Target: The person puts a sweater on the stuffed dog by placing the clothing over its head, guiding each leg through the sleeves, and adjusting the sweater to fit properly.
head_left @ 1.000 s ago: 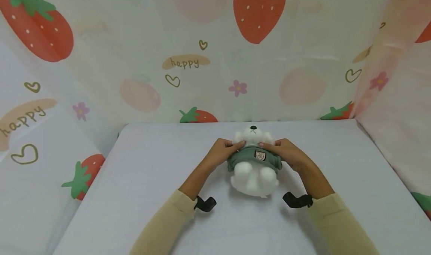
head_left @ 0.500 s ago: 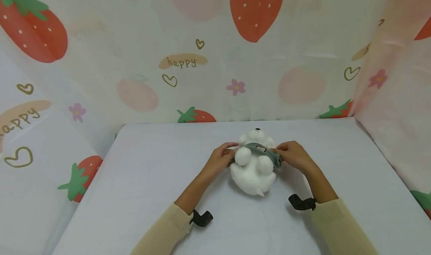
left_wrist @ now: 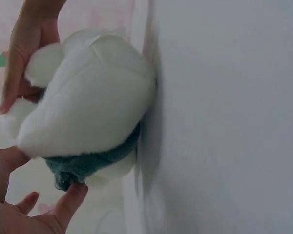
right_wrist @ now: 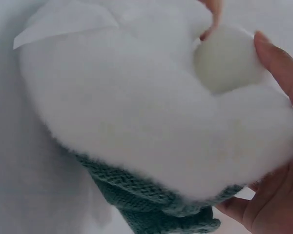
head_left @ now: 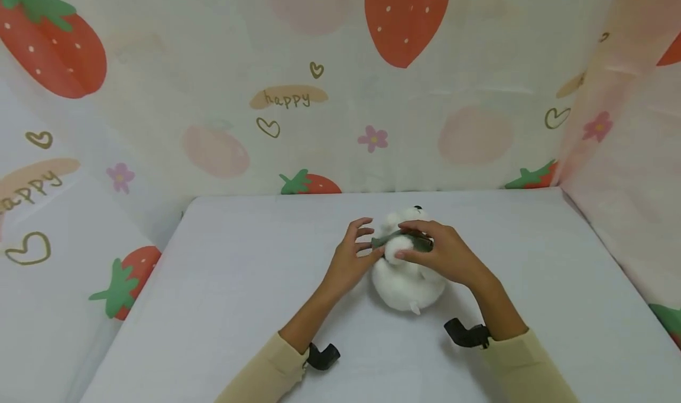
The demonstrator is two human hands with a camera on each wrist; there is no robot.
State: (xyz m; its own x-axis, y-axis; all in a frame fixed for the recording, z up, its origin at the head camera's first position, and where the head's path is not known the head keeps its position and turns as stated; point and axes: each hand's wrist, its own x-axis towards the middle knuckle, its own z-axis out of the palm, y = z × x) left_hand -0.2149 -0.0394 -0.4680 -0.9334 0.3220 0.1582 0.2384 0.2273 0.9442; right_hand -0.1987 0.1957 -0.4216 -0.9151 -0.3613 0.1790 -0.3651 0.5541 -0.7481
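Note:
A white plush bear (head_left: 407, 291) in a green knitted sweater (right_wrist: 146, 195) lies tipped back on the table, its bottom and small white tag facing the head camera. My right hand (head_left: 447, 252) reaches across its front, fingers curled over the sweater and thumb by a foot (head_left: 398, 249). Beside the bear, my left hand (head_left: 348, 261) has its fingers spread. In the left wrist view, the left thumb touches the plush and one fingertip meets the sweater's sleeve (left_wrist: 68, 178). The right hand partly covers the bear's chest.
The table (head_left: 255, 285) has a white cover. Behind it hangs a strawberry-print backdrop (head_left: 330, 48), which also covers both sides. Black curved wrist mounts (head_left: 323, 357) stick out inward from both cuffs.
The bear has tipped back and turned slightly, its nose now farther right. My right hand has moved left from its side over its front. My left hand has loosened, fingers spreading.

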